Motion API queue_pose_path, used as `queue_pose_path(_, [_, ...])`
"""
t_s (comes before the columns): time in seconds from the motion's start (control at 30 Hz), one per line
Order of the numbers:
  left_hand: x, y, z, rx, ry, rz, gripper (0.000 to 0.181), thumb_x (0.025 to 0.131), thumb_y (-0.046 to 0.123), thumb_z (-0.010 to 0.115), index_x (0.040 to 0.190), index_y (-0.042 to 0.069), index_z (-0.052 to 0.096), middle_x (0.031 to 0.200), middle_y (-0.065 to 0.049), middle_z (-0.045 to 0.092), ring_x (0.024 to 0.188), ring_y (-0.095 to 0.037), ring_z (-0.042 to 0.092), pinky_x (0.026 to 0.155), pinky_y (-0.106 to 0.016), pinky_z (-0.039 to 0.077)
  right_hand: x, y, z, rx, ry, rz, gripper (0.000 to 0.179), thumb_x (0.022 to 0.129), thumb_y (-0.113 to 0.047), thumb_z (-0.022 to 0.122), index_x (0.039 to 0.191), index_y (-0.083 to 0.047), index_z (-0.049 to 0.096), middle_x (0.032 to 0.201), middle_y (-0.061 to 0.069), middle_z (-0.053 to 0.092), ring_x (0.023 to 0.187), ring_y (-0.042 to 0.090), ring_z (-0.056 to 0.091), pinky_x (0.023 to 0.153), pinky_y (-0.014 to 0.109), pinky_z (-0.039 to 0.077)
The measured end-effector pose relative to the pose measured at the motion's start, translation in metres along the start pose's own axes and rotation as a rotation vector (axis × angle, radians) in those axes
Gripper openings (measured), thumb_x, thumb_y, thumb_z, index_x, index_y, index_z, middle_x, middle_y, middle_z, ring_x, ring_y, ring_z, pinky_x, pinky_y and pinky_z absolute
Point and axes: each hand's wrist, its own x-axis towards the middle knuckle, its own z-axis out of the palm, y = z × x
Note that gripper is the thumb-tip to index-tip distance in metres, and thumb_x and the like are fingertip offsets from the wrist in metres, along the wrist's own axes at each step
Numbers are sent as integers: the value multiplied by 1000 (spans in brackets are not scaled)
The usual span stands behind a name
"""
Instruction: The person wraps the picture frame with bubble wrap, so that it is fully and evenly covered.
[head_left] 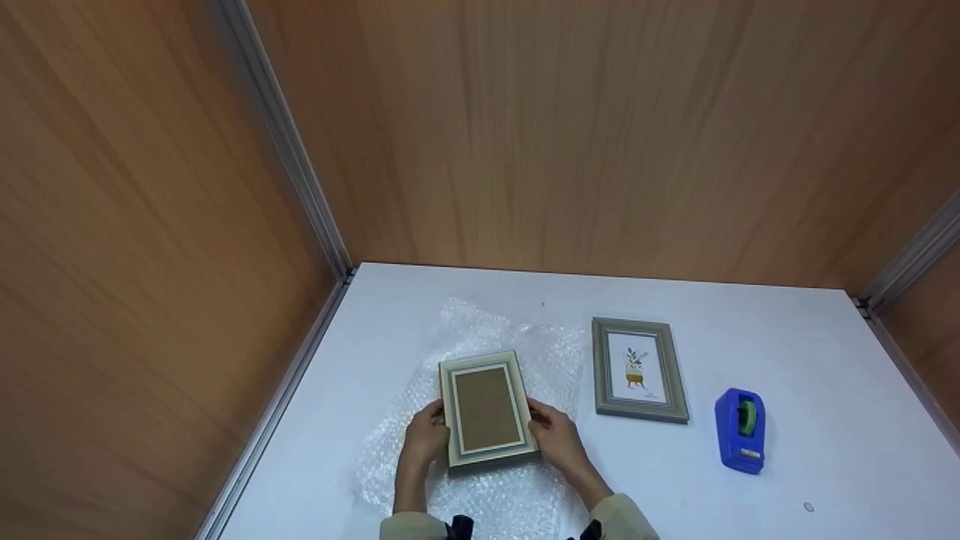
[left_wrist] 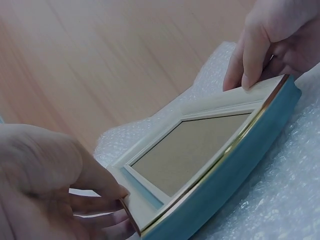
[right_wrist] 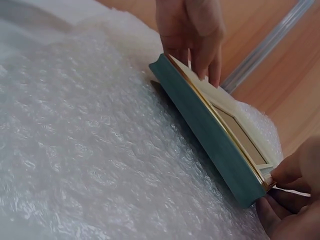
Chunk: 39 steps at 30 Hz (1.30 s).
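A pale picture frame [head_left: 491, 453] with a plain brown panel is held between both hands, tilted over a sheet of bubble wrap [head_left: 517, 499]. On its left edge my left hand [head_left: 425, 436] grips with the thumb on the front face and fingers at the side. My right hand [head_left: 556, 437] pinches the opposite edge the same way. The left wrist view shows the blue-green side [left_wrist: 225, 170] of the picture frame with a gold line along its border. Seen from the right wrist, the near side is raised a little, with shadow between it and the bubble wrap [right_wrist: 90, 140].
Right of the bubble wrap lies a second, grey-green picture frame [head_left: 679, 390] with a plant print. A blue tape dispenser [head_left: 741, 450] holding green tape stands farther right. Wood-grain panels [head_left: 562, 135] enclose the white table [head_left: 780, 322] at the back and sides.
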Motion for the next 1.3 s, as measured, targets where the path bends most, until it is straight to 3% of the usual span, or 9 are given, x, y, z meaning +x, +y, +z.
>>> queue_pose_path(0.17, [2,-1,-2,32,-15,23,56,73,-11,43,129,-15,40,122,-29,53,114,-40,50,90,-44,44,-1,-3,0,-32,5,8,41,91,-2,48,132,5,45,117,22,57,108,33,56,90,42,47])
queue_pose_path(0.37, [3,-1,-2,63,-6,56,55,74,-12,48,128,-16,41,119,-31,53,111,-41,52,90,-44,45,-1,-4,4,-59,86,2,39,89,0,52,127,2,52,111,19,62,103,29,59,86,40,49])
queue_pose_path(0.9, [0,0,-1,129,36,65,56,74,-7,56,129,-9,46,121,-29,54,115,-41,48,91,-48,42,2,-3,9,-95,175,-29,35,87,2,55,122,2,57,105,19,65,93,26,64,77,34,53])
queue_pose_path(1.17, [-1,0,-2,141,23,53,52,79,-6,56,129,-10,44,123,-28,51,117,-43,45,93,-49,41,2,-5,7,-55,134,58,37,91,-5,53,127,0,53,116,18,61,102,27,60,85,37,49])
queue_pose_path(1.3, [0,0,-1,138,22,45,52,78,-7,56,129,-9,45,122,-27,52,115,-42,47,93,-48,42,5,-7,-1,-32,183,92,34,92,-10,54,125,-2,55,118,15,60,106,27,58,89,39,47])
